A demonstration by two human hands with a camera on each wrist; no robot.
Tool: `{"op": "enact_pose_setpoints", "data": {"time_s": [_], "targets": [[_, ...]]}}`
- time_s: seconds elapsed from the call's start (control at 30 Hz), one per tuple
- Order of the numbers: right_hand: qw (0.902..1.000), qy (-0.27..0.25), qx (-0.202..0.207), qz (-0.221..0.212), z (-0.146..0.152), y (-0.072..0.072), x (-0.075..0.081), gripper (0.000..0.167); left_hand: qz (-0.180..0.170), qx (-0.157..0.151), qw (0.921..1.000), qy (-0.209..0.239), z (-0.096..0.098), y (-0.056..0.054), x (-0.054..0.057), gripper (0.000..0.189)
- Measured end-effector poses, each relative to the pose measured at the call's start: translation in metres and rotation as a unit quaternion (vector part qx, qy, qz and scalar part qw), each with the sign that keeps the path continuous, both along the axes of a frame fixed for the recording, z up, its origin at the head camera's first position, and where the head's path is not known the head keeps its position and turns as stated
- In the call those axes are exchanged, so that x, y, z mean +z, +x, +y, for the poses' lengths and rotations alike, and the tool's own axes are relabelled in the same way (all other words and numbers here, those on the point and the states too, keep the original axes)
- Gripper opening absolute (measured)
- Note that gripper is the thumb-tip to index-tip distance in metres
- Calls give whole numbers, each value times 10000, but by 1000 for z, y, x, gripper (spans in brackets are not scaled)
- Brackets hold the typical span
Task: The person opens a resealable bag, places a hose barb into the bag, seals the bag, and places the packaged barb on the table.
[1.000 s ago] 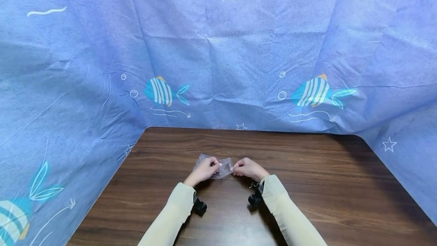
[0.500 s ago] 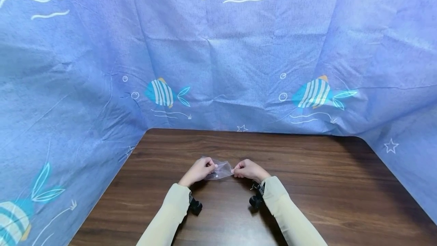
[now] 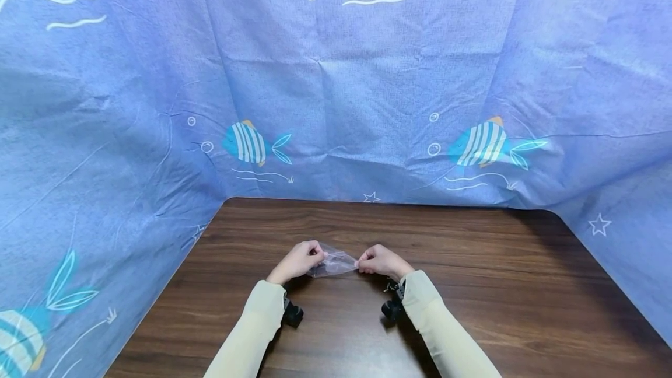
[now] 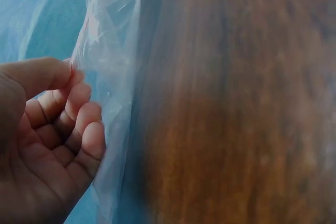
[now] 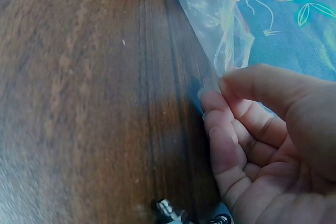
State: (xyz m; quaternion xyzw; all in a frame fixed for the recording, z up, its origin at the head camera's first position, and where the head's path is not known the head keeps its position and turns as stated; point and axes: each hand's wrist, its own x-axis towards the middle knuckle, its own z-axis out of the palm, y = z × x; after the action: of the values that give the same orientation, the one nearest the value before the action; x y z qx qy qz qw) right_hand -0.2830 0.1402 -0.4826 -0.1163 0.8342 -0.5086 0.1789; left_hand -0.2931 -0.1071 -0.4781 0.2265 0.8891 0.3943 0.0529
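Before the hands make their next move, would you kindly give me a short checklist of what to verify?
1. Left hand has a grip: ok, it pinches the clear plastic.
2. Right hand has a grip: ok, it pinches the clear plastic at the end nearest it.
3. Clear plastic is smooth between the hands: not ok, it shows creases.
4. Pale sleeves are away from the clear plastic: ok, both cuffs end near the wrists, apart from it.
5. Clear plastic is wholly off the table: cannot tell from these views.
6. Clear plastic has an open mouth: cannot tell, no opening shows plainly.
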Motion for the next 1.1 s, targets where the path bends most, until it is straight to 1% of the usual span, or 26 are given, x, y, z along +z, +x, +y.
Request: {"op": "enact_pose_setpoints", "data": {"time_s": [0.13,0.23,0.43,0.5,0.63,0.7,0.77,0.87,0.97,1.03,1.1], "targets": [[10000,74,17,16,-3,-2,0,15,-128,-28,9999,-30,-4,1,1,21],[9999,81,67,36,-4,-2,0,16,-142,-54,9999,1,-6,1,1,20],[9999,106,73,20,-3,-2,-1,17,107,-161,9998,8,-5,-1,-1,12],[9999,105,68,23,-2,-2,1,17,155,-212,9996,79,-4,-2,-1,9],[9999,89,53,53,-1,-1,2,19,114,-409,9983,403,1,-2,0,2],[9999,82,60,70,-1,-2,1,20,115,-515,9973,515,3,-1,0,7],[9999,110,58,58,0,-3,0,20,146,-692,9959,569,6,-1,0,15],[9999,142,36,44,1,-5,-1,18,207,-1032,9931,509,8,-1,-1,31],[9998,182,24,70,1,-5,-2,17,158,-1368,9896,405,10,-1,-2,45],[9998,193,27,71,1,-5,-1,17,85,-1444,9889,327,11,0,-2,49],[9997,207,60,93,1,-4,-1,17,3,-1386,9900,248,13,0,-4,51]]}}
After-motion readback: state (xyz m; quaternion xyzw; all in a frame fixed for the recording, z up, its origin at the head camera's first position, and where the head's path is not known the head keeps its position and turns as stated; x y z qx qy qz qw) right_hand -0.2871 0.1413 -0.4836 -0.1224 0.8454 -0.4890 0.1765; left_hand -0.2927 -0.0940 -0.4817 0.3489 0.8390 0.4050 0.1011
